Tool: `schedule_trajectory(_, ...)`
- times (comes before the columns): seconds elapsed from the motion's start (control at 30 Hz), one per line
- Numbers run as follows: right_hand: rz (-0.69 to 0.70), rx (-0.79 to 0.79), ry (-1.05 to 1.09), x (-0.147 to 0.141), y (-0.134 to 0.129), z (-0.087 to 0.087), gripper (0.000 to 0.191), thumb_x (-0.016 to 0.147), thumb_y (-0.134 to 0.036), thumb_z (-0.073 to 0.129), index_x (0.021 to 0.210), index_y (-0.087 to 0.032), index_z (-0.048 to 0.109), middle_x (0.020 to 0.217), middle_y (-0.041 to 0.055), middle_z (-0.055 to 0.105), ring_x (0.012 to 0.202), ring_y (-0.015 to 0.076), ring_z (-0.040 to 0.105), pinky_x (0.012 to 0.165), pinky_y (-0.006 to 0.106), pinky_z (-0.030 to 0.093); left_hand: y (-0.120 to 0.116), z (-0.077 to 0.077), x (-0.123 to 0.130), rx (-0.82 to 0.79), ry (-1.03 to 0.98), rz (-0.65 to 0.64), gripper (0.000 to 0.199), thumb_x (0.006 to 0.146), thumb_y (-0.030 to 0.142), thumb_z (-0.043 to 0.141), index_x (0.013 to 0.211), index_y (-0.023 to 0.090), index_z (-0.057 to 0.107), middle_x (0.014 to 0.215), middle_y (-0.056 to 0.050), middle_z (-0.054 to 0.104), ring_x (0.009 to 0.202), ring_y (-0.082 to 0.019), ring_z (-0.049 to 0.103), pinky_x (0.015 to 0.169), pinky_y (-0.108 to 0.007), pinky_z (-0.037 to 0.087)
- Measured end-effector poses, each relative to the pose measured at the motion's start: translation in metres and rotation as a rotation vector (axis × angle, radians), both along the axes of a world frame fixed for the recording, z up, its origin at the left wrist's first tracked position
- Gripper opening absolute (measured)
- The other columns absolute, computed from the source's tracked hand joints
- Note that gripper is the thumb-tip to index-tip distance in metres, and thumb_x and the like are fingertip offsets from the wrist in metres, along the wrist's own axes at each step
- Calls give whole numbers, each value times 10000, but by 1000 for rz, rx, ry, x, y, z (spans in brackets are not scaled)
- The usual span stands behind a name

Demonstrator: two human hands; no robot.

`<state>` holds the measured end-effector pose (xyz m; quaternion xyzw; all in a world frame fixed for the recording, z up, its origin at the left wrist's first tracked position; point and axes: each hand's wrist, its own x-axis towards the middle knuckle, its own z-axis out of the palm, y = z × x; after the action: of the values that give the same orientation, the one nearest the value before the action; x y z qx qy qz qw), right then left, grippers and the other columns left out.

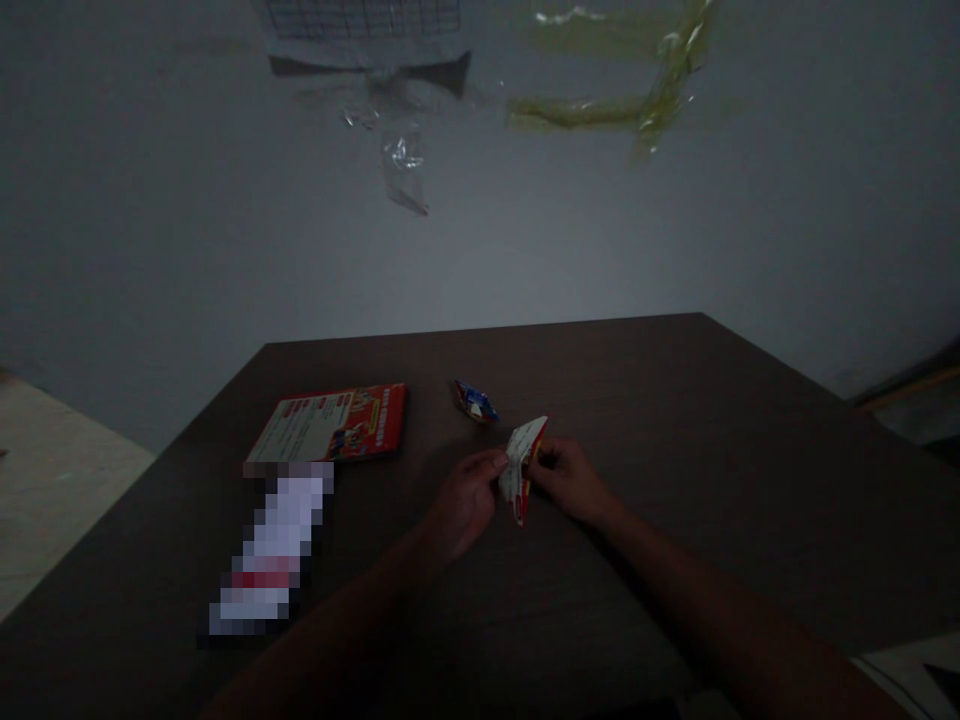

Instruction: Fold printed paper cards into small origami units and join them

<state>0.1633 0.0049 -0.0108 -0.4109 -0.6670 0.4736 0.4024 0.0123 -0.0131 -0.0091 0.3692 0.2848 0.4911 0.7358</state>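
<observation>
Folded white-and-red paper [519,462] held above table [675,400], around its middle. Left hand [465,502] pinching paper's left side, right hand [571,480] gripping right side. Small blue folded piece [477,402] on table, farther back. Flat red-and-white pack [330,425] on table's left part; pixelated thing [274,545] on table's left, nearer front, details masked. Right fingertips partly hidden; print too dim to read.

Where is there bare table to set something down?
The widest bare patch of table lies between the right forearm and right edge. Narrower: behind the blue paper. Crowded: left side, with the red book and pixelated item, and the middle, where left hand and right hand hold white-and-red paper.
</observation>
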Motion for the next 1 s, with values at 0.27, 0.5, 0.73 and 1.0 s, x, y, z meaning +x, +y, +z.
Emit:
schedule_trajectory(0.27, -225, 233, -72, 8, -6, 7, 201, 757, -335, 645, 864, -167, 620, 692, 10, 629, 624, 133, 574, 592, 247, 468, 9, 2, -7, -41, -90, 78, 265, 807, 364, 553, 857, 129, 665, 860, -71, 667, 842, -192, 595, 811, -334, 447)
schedule_trajectory(0.5, -61, 628, -238, 14, -6, 12, 198, 837, -270, 597, 1015, -213, 666, 852, 65, 701, 713, 157, 650, 652, 270, 509, 5, 2, -4, 70, -29, 32, 272, 807, 349, 549, 901, 128, 674, 996, -104, 674, 952, -237, 594, 839, -363, 440)
schedule_trajectory(0.73, -17, 694, -341, 14, -5, 10, 203, 899, -271, 507, 1001, -229, 677, 845, 65, 703, 713, 159, 658, 649, 256, 520, 3, 1, 0, 129, 6, 11, 284, 784, 340, 599, 958, 132, 684, 1065, -110, 661, 1010, -244, 578, 905, -383, 410)
schedule_trajectory(1.0, -16, 692, -293, 14, -9, 15, 208, 893, -206, 491, 981, -216, 680, 833, 73, 687, 723, 161, 648, 643, 248, 514, -1, -4, 0, 9, 43, 79, 240, 739, 346, 680, 853, 135, 690, 872, -66, 669, 813, -168, 579, 806, -319, 442)
